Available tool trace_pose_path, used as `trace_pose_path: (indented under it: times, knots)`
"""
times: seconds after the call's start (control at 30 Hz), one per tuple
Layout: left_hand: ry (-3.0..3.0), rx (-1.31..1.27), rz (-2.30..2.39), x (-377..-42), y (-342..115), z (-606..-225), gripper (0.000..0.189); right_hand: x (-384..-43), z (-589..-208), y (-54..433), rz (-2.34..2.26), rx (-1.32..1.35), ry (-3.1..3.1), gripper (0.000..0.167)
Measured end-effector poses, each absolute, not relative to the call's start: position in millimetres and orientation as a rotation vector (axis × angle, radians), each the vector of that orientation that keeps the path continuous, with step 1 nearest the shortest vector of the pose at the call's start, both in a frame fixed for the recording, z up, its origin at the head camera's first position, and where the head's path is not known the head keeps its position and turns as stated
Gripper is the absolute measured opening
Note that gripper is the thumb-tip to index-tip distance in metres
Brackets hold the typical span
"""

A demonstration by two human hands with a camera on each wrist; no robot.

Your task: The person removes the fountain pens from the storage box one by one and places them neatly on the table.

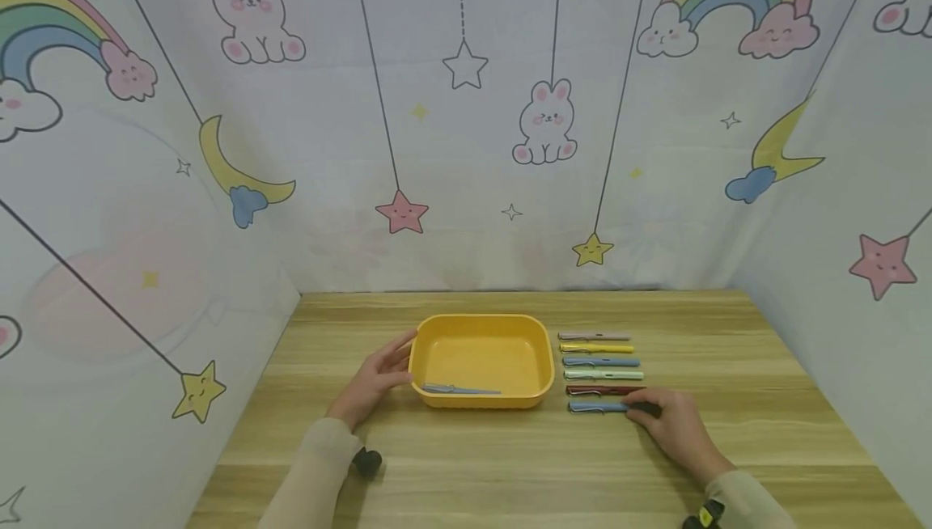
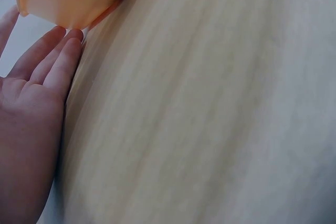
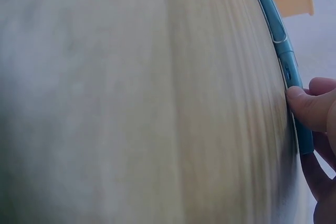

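Observation:
My left hand [image 1: 371, 383] touches the left side of a yellow plastic tray [image 1: 482, 401], its fingers [image 2: 62, 69] fairly straight against the wall. Inside the tray, along the near wall, lies a light blue pen [image 1: 462, 389]. To the right of the tray my right hand [image 1: 677, 424] pinches a blue pen [image 3: 277, 24] between thumb and fingers, around its right-hand part. That pen lies at or very near the tabletop, nearest me in a column of pens. Just beyond it is a dark red pen [image 1: 600, 390], its right end close to my fingers.
Farther back in the column lie a light green pen [image 1: 603, 375], a blue pen [image 1: 601, 361], a yellow pen [image 1: 597, 348] and a pale pink pen [image 1: 594, 336], roughly parallel. The wooden table [image 1: 466, 464] meets a printed cloth backdrop [image 1: 466, 165] behind and at both sides.

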State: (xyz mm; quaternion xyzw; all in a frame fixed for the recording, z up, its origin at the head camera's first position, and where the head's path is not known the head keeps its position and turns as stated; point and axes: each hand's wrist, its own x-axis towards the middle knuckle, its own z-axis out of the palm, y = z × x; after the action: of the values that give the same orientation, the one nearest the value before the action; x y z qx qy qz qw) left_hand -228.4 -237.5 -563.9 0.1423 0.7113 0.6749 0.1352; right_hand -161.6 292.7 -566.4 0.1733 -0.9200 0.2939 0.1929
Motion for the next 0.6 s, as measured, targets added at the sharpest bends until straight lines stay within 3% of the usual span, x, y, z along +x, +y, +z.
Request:
trace_pose_path:
  times: [0.6]
  knots:
    - [2.066, 0.443, 1.96, -227.9, -237.5, -564.7, 0.076, -161.1, -567.0, 295.5, 0.805, 0.479, -2.576, 0.033]
